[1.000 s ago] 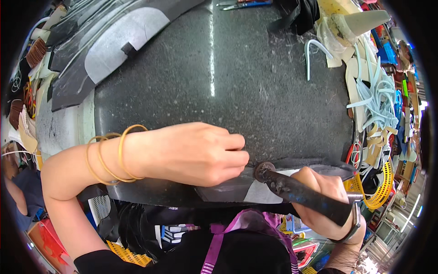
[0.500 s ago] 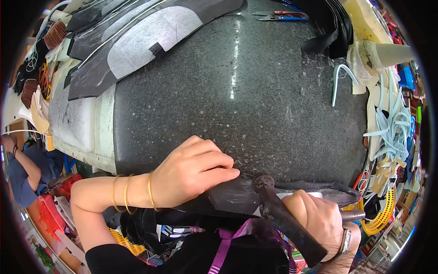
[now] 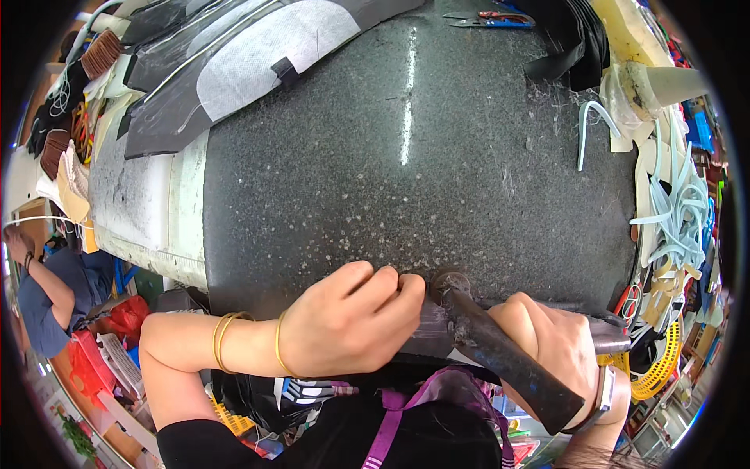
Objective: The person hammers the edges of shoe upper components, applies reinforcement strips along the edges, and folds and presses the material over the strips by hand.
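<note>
A dark hammer (image 3: 512, 363) is gripped in my right hand (image 3: 551, 340), its handle pointing out to the right. The hammer's round face is at the table's near edge, beside my left fingers. My left hand (image 3: 355, 320) is closed, with curled fingers at the edge of a flat black panel (image 3: 432, 327). That panel lies along the near edge of the dark stone tabletop (image 3: 375, 203), partly under both hands and the hammer. My left fingertips are hidden from view.
Black panels with white backing (image 3: 277, 51) are stacked at the far left. Thread snips (image 3: 492, 19) and black strips (image 3: 578, 47) lie at the back. Light-blue piping (image 3: 680, 211) and a white cone (image 3: 676, 87) are on the right. Another person's arm (image 3: 47, 285) shows at left.
My left hand has shifted right and slightly nearer, its fingers curling more tightly. The hammer's round face is a little farther from me. The whole view has shifted slightly.
</note>
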`<state>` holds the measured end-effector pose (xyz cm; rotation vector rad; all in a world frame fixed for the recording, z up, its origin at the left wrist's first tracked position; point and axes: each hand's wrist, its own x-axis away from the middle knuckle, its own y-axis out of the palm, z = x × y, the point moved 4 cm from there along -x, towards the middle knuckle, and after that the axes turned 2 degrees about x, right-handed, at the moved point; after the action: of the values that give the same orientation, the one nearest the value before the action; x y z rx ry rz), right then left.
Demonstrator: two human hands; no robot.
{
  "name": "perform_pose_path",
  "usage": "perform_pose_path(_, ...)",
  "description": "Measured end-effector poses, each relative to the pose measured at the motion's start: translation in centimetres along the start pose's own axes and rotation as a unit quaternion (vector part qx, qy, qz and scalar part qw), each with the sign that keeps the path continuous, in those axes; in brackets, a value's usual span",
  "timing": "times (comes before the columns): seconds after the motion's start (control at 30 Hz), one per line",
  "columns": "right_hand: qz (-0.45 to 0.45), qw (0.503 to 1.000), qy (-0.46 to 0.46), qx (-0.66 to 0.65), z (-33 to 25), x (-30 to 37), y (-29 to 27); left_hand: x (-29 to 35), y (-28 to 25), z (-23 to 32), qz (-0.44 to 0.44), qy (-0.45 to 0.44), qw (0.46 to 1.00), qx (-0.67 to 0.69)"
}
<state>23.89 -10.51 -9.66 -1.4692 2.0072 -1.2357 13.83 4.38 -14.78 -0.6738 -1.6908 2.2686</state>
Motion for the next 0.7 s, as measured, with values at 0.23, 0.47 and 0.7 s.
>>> perform_pose_path(0.23,0.003,0.992,-0.124,-0.025,0.0,-3.1,-2.0,2.4,0.7,-1.4,0.09,-0.08,0.983,0.138)
perform_pose_path(0.47,0.128,0.916,-0.234,0.299,6.0,-5.6,-3.9,-1.5,-2.2,-2.8,0.057,-0.052,0.997,0.026)
perform_pose_path(0.7,0.251,0.935,-0.181,0.172,8.0,-1.4,-3.7,-7.3,-0.2,5.5,0.058,0.185,0.981,0.0)
